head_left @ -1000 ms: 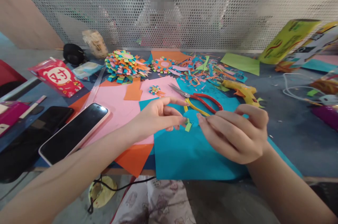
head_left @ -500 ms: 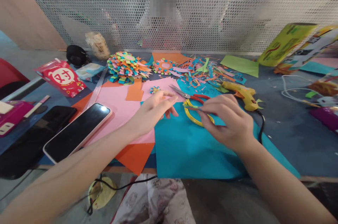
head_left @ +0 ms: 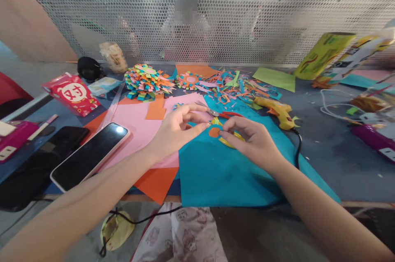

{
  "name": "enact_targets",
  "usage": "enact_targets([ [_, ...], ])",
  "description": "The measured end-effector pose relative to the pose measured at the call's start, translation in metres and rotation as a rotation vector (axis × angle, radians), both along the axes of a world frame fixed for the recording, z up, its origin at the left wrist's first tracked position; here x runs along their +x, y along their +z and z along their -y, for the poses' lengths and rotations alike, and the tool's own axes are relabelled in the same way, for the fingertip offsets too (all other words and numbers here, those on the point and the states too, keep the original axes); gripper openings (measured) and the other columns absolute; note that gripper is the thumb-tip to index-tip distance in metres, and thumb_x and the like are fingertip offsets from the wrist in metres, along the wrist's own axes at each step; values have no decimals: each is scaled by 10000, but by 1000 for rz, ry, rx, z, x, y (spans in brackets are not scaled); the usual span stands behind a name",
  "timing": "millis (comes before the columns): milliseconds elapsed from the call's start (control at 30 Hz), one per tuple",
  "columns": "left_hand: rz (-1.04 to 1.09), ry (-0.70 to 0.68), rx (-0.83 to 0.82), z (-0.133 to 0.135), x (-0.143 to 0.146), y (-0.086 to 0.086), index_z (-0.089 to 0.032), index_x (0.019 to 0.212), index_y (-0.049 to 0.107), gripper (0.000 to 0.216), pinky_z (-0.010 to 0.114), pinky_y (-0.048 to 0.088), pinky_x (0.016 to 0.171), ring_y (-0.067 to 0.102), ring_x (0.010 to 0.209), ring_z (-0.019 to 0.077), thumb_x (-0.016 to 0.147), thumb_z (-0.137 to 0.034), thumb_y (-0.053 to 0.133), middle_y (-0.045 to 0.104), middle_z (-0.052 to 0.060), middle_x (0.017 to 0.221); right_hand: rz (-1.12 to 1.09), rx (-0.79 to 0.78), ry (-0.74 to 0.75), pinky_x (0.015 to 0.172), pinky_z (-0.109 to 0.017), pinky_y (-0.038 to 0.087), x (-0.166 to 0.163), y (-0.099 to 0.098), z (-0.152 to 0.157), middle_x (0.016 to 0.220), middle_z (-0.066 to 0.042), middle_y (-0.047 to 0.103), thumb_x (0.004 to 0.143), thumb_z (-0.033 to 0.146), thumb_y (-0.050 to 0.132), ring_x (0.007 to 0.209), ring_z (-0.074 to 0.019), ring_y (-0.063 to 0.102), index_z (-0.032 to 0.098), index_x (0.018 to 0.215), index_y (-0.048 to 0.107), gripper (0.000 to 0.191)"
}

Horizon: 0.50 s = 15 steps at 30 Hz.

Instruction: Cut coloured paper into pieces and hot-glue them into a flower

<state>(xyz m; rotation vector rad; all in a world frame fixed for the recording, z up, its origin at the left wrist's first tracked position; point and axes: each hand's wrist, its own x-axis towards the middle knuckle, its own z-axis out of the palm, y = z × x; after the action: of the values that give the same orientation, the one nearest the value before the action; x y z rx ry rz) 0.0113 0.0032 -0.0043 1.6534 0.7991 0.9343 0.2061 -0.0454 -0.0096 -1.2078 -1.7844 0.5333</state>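
My right hand (head_left: pixel 251 140) pinches a small orange paper piece (head_left: pixel 213 132) just above a large blue paper sheet (head_left: pixel 216 171). My left hand (head_left: pixel 177 128) hovers beside it, thumb and index finger apart, fingertips close to the orange piece and holding nothing I can see. Scissors with red and yellow handles (head_left: pixel 222 114) lie on the blue sheet, partly hidden under my right hand. A pink sheet (head_left: pixel 138 126) and an orange sheet (head_left: pixel 157 182) lie under my left forearm.
A phone (head_left: pixel 89 155) lies at the left. A yellow glue gun (head_left: pixel 277 110) with a black cord lies right of my hands. Layered paper flowers (head_left: pixel 145 81), cut scraps (head_left: pixel 234 83), a green sheet (head_left: pixel 274 77) and a red packet (head_left: pixel 72 93) sit further back. A person sits behind the mesh screen (head_left: pixel 277 15).
My right hand went to the scissors, then drew back with a small orange piece pinched in it. The green strip that my left hand held is gone from view.
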Motion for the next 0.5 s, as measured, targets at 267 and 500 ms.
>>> enact_targets([
  [267,-2,-17,-69,-2,-2,-1,-175,1088,644,364,210,442,600,638,701,109,775,-337,738,723,22,835,92,75,37,581,-268,440,2,0,1,640,18,585,807,199,585,600,-124,526,206,683,552,128],
  [500,-16,3,-141,-3,-2,0,-150,1073,625,421,205,386,524,563,573,85,727,-334,779,709,4,742,175,178,55,557,-239,443,2,-1,1,648,21,601,808,118,563,588,-113,555,210,683,535,158],
])
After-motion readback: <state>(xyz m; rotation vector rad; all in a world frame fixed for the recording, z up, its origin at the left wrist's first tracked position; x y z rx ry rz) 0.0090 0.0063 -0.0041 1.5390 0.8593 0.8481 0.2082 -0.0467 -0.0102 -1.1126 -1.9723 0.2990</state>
